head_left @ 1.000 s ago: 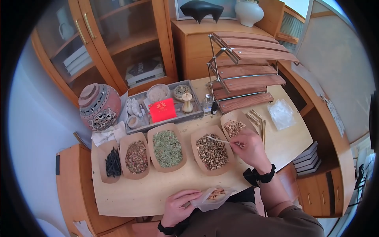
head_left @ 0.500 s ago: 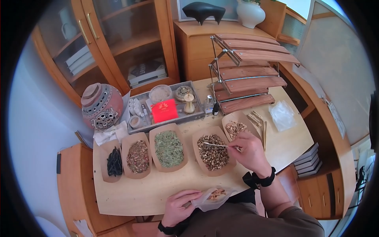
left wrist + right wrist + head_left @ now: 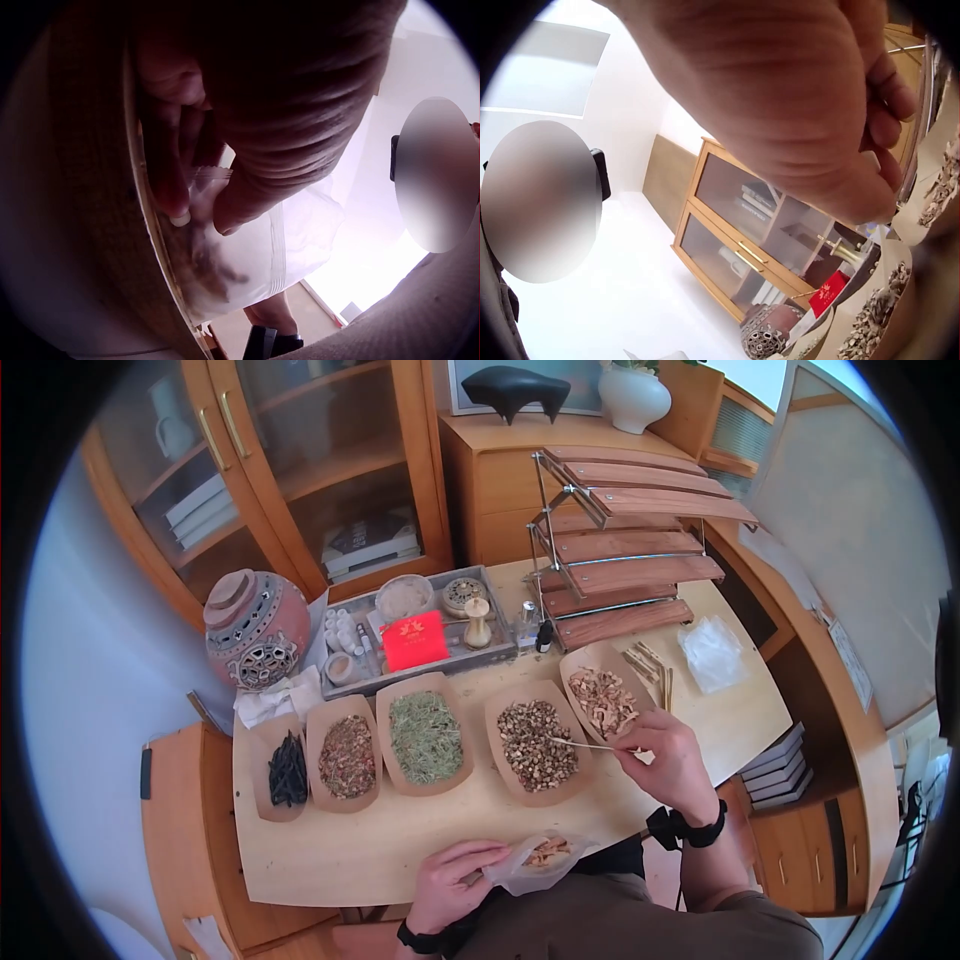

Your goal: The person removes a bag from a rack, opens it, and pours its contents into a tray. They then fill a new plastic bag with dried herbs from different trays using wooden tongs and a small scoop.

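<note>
Near the table's front edge, my left hand pinches a small translucent pouch between thumb and fingers. Pale brownish chips show through its open mouth. My right hand holds a thin, light-coloured scoop-like stick between thumb and fingers. The tip of the stick is over a paper tray of brown and cream chopped pieces. Right behind that hand is another paper tray, with pale reddish shavings. The fingers overlap its near end.
Further left stand paper trays of green dried herb, reddish-brown bits and dark strips. Behind them lies a grey wooden tray with a red packet. A folding wooden rack and plastic bags are at right.
My right hand has moved toward me and to the right with the stick, uncovering more of the reddish shavings. The left hand and pouch have stayed in place.
</note>
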Motion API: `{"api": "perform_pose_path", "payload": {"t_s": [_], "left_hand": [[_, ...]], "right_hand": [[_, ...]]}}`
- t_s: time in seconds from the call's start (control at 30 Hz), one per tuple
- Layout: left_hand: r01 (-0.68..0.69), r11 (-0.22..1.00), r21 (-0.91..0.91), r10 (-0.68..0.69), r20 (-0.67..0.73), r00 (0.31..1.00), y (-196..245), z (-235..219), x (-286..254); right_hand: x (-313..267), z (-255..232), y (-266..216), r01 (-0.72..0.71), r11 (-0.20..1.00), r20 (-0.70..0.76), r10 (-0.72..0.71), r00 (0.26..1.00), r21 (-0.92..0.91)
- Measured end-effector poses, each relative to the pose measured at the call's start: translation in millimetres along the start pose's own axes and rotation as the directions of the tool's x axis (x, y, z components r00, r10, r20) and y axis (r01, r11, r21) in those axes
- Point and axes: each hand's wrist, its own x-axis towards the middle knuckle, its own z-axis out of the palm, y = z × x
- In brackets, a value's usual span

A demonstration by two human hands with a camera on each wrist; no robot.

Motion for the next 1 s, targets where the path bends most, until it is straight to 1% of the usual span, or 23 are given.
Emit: {"api": "perform_pose_path", "payload": {"t_s": [0.03, 0.1, 0.13, 0.2, 0.23, 0.3, 0.33, 0.4, 0.43, 0.5, 0.67, 0.73, 0.8, 0.83, 0.9, 0.93, 1.0], "left_hand": [[-0.001, 1.0, -0.005, 0.001, 0.002, 1.0, 0.4, 0.3, -0.3], [-0.001, 1.0, -0.01, 0.001, 0.004, 1.0, 0.1, 1.0, -0.1], [-0.002, 1.0, -0.012, 0.002, 0.003, 1.0, 0.0, 1.5, 0.4], [-0.002, 1.0, -0.007, 0.002, 0.004, 1.0, 0.4, 1.5, 0.5], [0.004, 1.0, 0.0, -0.004, 0.0, 1.0, 0.9, 0.4, 0.1], [0.009, 1.0, -0.007, -0.009, -0.006, 1.0, 1.7, -0.3, -0.5], [0.012, 1.0, -0.023, -0.012, -0.003, 1.0, 1.7, 0.1, -0.4], [0.006, 1.0, -0.013, -0.006, -0.003, 1.0, 0.4, 1.0, -0.7], [0.0, 1.0, -0.002, 0.0, -0.006, 1.0, -0.1, 1.2, -1.1], [0.003, 1.0, -0.006, -0.003, -0.01, 1.0, 0.0, 1.6, -1.5], [0.002, 1.0, -0.018, -0.002, 0.001, 1.0, -0.1, 1.6, -1.7], [-0.003, 1.0, 0.01, 0.003, 0.004, 1.0, 0.4, 0.9, 0.0], [0.002, 1.0, 0.003, -0.002, -0.005, 1.0, 1.0, 0.4, -0.2], [0.009, 1.0, -0.006, -0.009, -0.011, 1.0, 1.2, 0.0, -1.5], [0.008, 1.0, 0.0, -0.008, -0.014, 1.0, 0.1, 0.5, -2.2], [0.0, 1.0, 0.004, 0.0, -0.009, 1.0, -0.1, 1.6, -1.6], [0.0, 1.0, 0.0, 0.0, -0.004, 1.0, 0.9, 2.0, -0.4]], "right_hand": [[0.7, 0.1, -0.3, -0.001, 1.0, 0.002, 0.001, 1.0, 0.001], [2.2, -2.0, -0.8, 0.049, 0.999, 0.081, -0.05, 0.996, 0.01], [2.7, 0.5, 0.3, 0.045, 0.999, 0.077, -0.045, 0.996, 0.007], [8.0, 10.8, 4.9, 0.003, 0.999, 0.036, -0.002, 0.999, -0.043], [11.4, 12.4, 4.8, 0.01, 0.999, 0.036, -0.009, 0.999, -0.038], [16.9, 15.7, 4.3, -0.048, 0.999, -0.018, 0.047, 0.999, -0.013], [20.7, 17.9, 3.7, -0.047, 0.999, -0.018, 0.047, 0.999, -0.012], [27.1, 22.4, 2.7, -0.033, 0.999, -0.095, 0.03, 0.995, -0.031], [27.0, 23.5, 4.3, -0.033, 0.999, -0.096, 0.03, 0.995, -0.032], [29.7, 26.6, 6.1, -0.021, 0.999, -0.022, 0.02, 1.0, -0.05], [30.7, 32.6, -1.5, 0.012, 1.0, -0.029, -0.012, 1.0, -0.022], [29.3, 32.4, -1.6, 0.026, 1.0, -0.03, -0.026, 0.999, -0.019], [29.7, 32.7, -3.6, 0.075, 0.997, 0.046, -0.074, 0.996, -0.029], [31.7, 33.7, -5.4, 0.081, 0.996, 0.051, -0.08, 0.996, -0.023], [32.3, 33.4, -7.4, 0.042, 0.998, -0.019, -0.043, 0.999, -0.044], [33.7, 35.0, -6.3, 0.036, 0.998, -0.019, -0.037, 0.999, -0.047], [39.8, 40.3, -3.7, 0.102, 0.993, -0.061, -0.106, 0.993, -0.061]]}}
